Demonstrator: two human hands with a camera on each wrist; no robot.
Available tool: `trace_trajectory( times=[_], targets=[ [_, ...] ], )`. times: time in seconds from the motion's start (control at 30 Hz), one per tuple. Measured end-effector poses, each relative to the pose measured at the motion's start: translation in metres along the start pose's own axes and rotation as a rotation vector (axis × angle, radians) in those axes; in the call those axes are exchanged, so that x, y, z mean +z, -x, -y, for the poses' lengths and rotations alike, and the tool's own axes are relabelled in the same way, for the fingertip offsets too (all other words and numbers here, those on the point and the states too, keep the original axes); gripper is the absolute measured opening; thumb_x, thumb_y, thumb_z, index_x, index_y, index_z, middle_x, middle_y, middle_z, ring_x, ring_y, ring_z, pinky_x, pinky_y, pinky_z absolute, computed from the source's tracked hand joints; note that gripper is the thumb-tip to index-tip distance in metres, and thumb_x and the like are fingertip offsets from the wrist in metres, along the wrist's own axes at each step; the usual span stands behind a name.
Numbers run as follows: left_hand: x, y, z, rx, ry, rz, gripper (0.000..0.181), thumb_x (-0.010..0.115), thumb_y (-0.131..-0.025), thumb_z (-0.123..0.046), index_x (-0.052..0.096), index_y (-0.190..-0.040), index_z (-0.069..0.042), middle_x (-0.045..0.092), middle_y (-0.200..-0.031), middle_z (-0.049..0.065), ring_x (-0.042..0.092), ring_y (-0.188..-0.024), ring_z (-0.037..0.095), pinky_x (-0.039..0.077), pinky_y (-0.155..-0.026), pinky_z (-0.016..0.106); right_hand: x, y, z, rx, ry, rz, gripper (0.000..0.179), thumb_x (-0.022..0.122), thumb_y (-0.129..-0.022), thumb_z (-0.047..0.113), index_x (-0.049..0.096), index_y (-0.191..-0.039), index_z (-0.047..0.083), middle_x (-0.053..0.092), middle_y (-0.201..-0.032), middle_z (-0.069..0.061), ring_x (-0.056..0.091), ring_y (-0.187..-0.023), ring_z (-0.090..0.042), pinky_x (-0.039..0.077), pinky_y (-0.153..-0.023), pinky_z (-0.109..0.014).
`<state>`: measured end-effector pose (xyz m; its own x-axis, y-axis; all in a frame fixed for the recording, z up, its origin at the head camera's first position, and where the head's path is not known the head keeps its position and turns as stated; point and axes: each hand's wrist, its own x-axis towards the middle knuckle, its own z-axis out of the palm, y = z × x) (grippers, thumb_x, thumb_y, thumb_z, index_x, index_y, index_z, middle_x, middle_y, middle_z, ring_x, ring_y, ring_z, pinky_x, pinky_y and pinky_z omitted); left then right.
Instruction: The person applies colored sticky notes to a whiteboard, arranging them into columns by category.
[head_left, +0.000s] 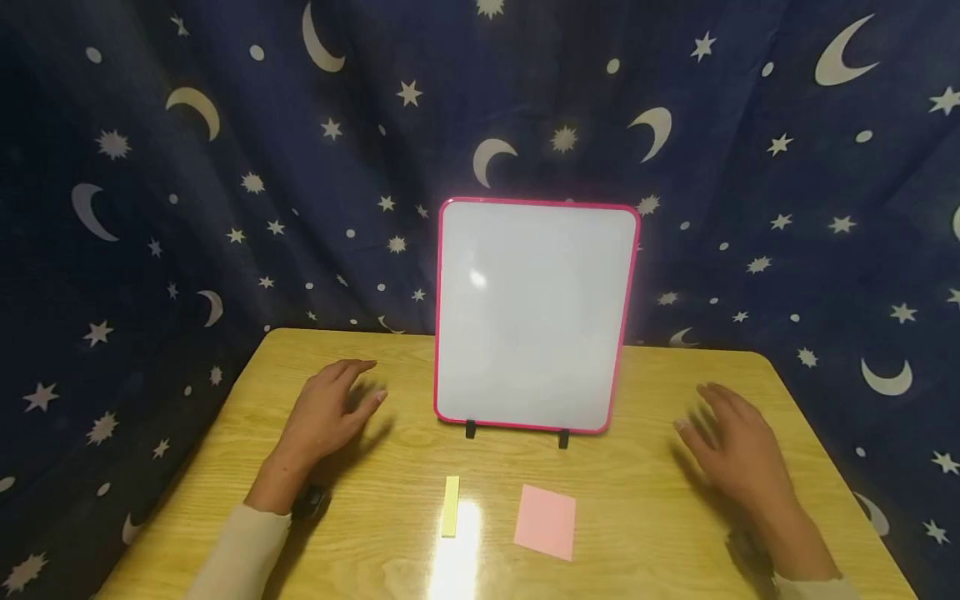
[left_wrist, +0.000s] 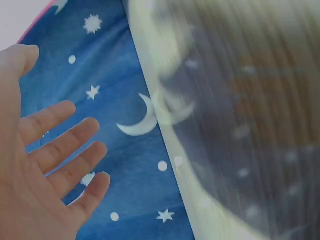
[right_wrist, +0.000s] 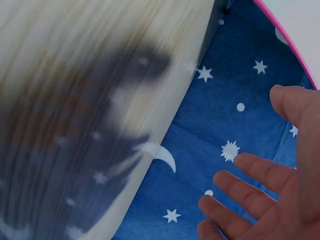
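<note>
Over the left side of the table my left hand [head_left: 327,414] hovers with relaxed, spread fingers and holds nothing. On the opposite side my right hand [head_left: 733,446] is held likewise, its fingers loose and nothing in them. Between the two, a yellow strip [head_left: 450,507], perhaps a narrow sticky-note pad, lies near the front. To its right lies a pink square sticky note [head_left: 545,522], slightly turned. Behind them a whiteboard [head_left: 534,317] with a pink frame stands upright, its surface blank. Both wrist views show the fingers apart, the left hand [left_wrist: 45,165] and the right hand [right_wrist: 275,195].
The whiteboard rests on a stand with two black feet [head_left: 563,438]. The wooden table [head_left: 390,533] has a glossy top with a bright reflection near the yellow strip. A dark blue curtain [head_left: 360,167] with moons and stars hangs behind and at the sides.
</note>
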<state>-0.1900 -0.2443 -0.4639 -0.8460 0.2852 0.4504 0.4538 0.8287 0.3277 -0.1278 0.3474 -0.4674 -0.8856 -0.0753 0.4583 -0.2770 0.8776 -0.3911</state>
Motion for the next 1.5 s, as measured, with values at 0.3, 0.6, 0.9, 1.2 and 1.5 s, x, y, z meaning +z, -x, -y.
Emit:
trace_trajectory(
  times=[0.3, 0.6, 0.9, 1.2, 1.5],
  targets=[
    [0.005, 0.001, -0.016, 0.049, 0.031, 0.0, 0.049, 0.077, -0.096, -0.036, 0.069, -0.135, -0.007, 0.069, -0.132, 0.014, 0.062, -0.126, 0.04, 0.047, -0.103, 0.063, 0.003, 0.002, 0.011, -0.071, -0.007, -0.018, 0.063, 0.082, -0.09, 0.023, 0.06, -0.14, -0.006, 0.057, -0.142, -0.033, 0.051, -0.127, -0.058, 0.038, -0.103, -0.072],
    [0.009, 0.004, -0.028, 0.05, 0.043, 0.05, 0.049, 0.076, -0.097, -0.042, 0.07, -0.134, -0.011, 0.07, -0.129, 0.009, 0.065, -0.122, 0.035, 0.049, -0.103, 0.059, 0.006, 0.005, 0.02, -0.124, 0.012, -0.02, 0.065, 0.083, -0.088, 0.025, 0.06, -0.14, -0.006, 0.059, -0.14, -0.032, 0.054, -0.125, -0.056, 0.04, -0.102, -0.07],
    [0.01, 0.011, -0.041, 0.094, 0.039, 0.086, 0.048, 0.075, -0.097, -0.045, 0.07, -0.134, -0.014, 0.07, -0.127, 0.004, 0.068, -0.119, 0.028, 0.052, -0.098, 0.055, 0.008, 0.012, 0.036, -0.102, -0.047, 0.03, 0.066, 0.084, -0.088, 0.023, 0.059, -0.144, -0.001, 0.058, -0.144, -0.027, 0.054, -0.128, -0.052, 0.04, -0.101, -0.069],
    [0.009, 0.011, -0.057, 0.107, 0.044, 0.113, 0.048, 0.076, -0.096, -0.045, 0.07, -0.134, -0.018, 0.07, -0.129, 0.0, 0.067, -0.12, 0.028, 0.051, -0.1, 0.054, 0.011, 0.015, 0.045, -0.136, -0.04, -0.008, 0.067, 0.087, -0.084, 0.023, 0.062, -0.141, 0.0, 0.061, -0.142, -0.026, 0.057, -0.127, -0.05, 0.042, -0.102, -0.066],
    [0.014, 0.013, -0.071, 0.184, 0.051, 0.12, 0.046, 0.076, -0.095, -0.044, 0.071, -0.132, -0.016, 0.069, -0.128, -0.004, 0.066, -0.121, 0.023, 0.052, -0.099, 0.052, 0.016, 0.019, 0.066, -0.159, -0.031, 0.016, 0.064, 0.087, -0.081, 0.019, 0.064, -0.138, -0.001, 0.064, -0.139, -0.021, 0.058, -0.129, -0.045, 0.042, -0.103, -0.062]
  ],
)
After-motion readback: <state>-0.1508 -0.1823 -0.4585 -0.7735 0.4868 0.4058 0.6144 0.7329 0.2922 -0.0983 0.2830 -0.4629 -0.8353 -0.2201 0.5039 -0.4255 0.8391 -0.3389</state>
